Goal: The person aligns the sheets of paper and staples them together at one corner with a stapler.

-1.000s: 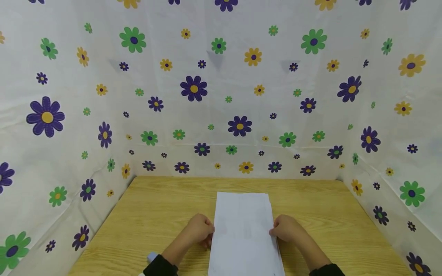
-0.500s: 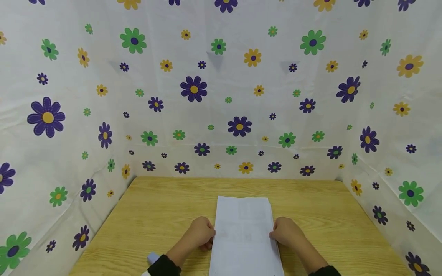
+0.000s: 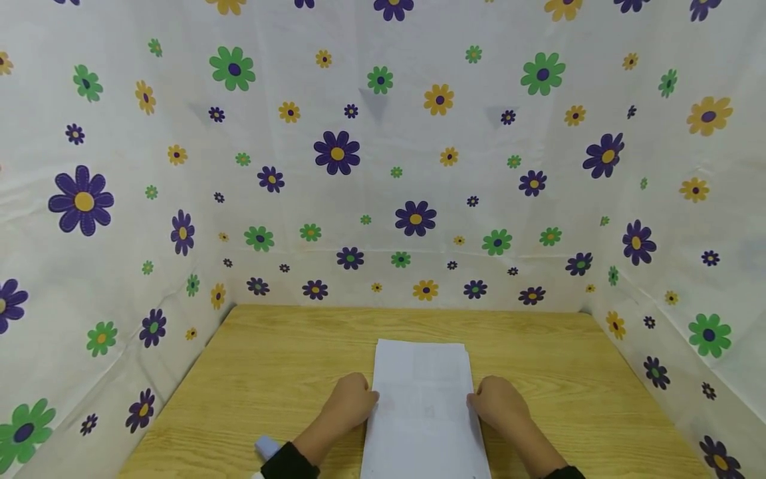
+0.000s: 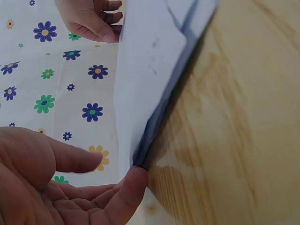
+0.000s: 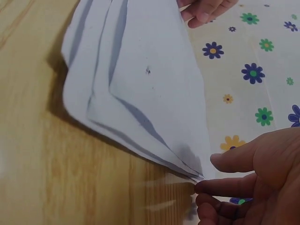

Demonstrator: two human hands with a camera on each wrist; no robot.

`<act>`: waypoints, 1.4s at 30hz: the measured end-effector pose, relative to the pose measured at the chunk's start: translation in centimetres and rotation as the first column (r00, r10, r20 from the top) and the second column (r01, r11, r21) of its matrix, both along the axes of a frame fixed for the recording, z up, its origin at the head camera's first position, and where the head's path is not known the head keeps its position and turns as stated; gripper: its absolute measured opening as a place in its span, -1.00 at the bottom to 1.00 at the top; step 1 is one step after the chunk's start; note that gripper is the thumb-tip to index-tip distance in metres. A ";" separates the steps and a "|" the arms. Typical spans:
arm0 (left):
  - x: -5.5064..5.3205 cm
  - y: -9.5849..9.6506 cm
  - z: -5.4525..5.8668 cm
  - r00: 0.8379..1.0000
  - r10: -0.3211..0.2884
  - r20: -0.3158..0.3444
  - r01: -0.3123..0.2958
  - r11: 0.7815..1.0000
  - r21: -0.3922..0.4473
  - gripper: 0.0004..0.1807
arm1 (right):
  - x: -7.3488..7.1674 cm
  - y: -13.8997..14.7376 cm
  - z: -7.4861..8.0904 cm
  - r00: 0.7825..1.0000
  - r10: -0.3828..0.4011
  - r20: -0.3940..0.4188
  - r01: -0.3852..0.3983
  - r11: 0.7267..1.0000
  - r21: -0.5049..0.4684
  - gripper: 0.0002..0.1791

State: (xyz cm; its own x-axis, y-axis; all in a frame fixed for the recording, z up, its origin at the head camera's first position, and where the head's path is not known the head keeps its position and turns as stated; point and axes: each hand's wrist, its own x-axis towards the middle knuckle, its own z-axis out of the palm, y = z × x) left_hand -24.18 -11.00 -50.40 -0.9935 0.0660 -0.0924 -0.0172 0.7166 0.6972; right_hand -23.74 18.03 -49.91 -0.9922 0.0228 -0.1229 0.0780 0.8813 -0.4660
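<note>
Lying midway between the side edges of the tabletop, white papers have the left hand and right hand at their long sides. In the left wrist view, its thumb apart, the half-curled left hand's finger touches the papers' edge. In the right wrist view, thumb and forefinger meet the edge; whether they pinch, I cannot tell.
</note>
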 end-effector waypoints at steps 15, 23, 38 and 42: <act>-2.2 -0.7 -0.1 0.920 -0.025 0.391 -0.150 0.899 0.411 -0.86 | -0.6 0.5 -0.7 0.995 -0.072 0.062 0.087 0.952 -0.294 -0.61; -2.0 0.1 -0.4 0.951 -0.044 0.307 -0.066 0.939 0.338 -0.83 | -0.6 0.4 -1.0 0.996 -0.077 0.049 0.087 0.955 -0.285 -0.77; -0.9 0.5 -0.8 0.999 0.035 -0.012 -0.030 0.961 0.274 -0.91 | -0.3 -0.2 -1.5 0.993 -0.117 -0.024 0.106 0.953 -0.283 -0.69; -0.7 0.4 -0.5 0.994 0.045 -0.103 -0.014 0.957 0.290 -0.86 | -0.8 -0.4 -1.6 0.993 -0.119 0.001 0.112 0.928 -0.356 -0.48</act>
State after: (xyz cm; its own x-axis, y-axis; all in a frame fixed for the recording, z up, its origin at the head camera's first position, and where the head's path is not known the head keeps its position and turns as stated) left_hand -24.88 -10.60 -50.92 -0.9985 0.0446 0.0331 0.0506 0.4849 0.8731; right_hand -24.49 17.68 -51.50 -0.9876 0.0956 -0.1243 0.1566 0.6436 -0.7492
